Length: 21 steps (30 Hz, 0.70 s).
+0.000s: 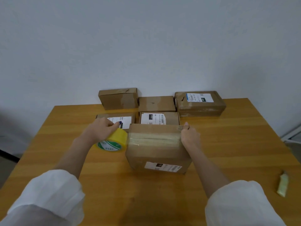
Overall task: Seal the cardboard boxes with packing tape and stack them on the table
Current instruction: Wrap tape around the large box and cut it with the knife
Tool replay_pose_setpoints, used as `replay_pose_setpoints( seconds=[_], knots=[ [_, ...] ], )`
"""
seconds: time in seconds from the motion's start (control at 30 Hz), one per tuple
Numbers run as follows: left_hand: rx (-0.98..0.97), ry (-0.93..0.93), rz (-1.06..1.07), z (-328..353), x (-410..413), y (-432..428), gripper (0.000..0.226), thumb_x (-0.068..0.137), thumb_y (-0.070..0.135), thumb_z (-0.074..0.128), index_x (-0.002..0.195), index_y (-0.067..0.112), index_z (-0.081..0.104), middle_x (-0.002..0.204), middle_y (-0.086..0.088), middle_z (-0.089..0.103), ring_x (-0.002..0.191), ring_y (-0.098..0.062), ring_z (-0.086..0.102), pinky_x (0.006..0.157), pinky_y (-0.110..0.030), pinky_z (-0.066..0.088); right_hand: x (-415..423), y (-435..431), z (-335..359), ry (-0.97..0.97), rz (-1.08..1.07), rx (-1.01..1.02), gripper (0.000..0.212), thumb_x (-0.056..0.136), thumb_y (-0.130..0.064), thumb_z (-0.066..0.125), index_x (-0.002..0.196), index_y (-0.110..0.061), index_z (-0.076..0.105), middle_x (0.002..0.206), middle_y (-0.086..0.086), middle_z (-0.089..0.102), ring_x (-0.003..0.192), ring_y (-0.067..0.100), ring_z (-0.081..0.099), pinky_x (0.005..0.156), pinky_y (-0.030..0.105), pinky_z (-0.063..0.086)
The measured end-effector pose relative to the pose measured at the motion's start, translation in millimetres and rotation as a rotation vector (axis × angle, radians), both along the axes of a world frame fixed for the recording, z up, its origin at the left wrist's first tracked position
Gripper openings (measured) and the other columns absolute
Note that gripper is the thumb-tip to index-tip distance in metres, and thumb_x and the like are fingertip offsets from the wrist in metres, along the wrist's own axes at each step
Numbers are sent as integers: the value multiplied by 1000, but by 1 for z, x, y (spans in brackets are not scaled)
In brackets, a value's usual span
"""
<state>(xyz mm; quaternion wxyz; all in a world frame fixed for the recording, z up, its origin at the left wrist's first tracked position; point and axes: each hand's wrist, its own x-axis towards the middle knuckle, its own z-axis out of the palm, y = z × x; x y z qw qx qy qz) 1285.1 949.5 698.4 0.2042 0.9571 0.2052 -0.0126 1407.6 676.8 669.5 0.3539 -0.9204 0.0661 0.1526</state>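
A cardboard box (156,152) with a white label on its near face stands in the middle of the wooden table (228,144). Pale tape strips (154,138) run across its top from left to right. My left hand (101,129) grips a yellow roll of packing tape (114,141) at the box's left edge. My right hand (189,136) rests against the box's right edge, thumb up on the top corner over the tape's end. Several more cardboard boxes stand behind it, among them a labelled box (160,118) and a larger box (200,103) at the back right.
A tall box (118,98) and a low box (156,103) stand at the far edge by the wall; another labelled box (117,119) lies partly behind my left hand. A crumpled wad of used tape (283,185) lies at the table's right side.
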Motion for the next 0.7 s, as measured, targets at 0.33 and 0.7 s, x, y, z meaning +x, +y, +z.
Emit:
replay_pose_setpoints(
  seconds=[0.33, 0.7],
  knots=[
    [-36, 58, -9, -11, 4, 3, 60, 95, 50, 38, 53, 9, 51, 50, -6, 52, 47, -19, 52, 47, -29, 35, -1, 1, -3, -37, 3, 3, 53, 106, -37, 20, 123, -2, 56, 123, 20, 58, 117, 34, 52, 95, 39, 40],
    [-31, 73, 48, -24, -1, -3, 59, 98, 44, 36, 88, -4, 69, 75, -15, 64, 51, -10, 51, 44, -20, 33, 4, 5, -15, -50, 3, -80, 51, 105, -38, 19, 121, -5, 54, 118, 20, 60, 109, 34, 55, 86, 40, 42]
  ],
)
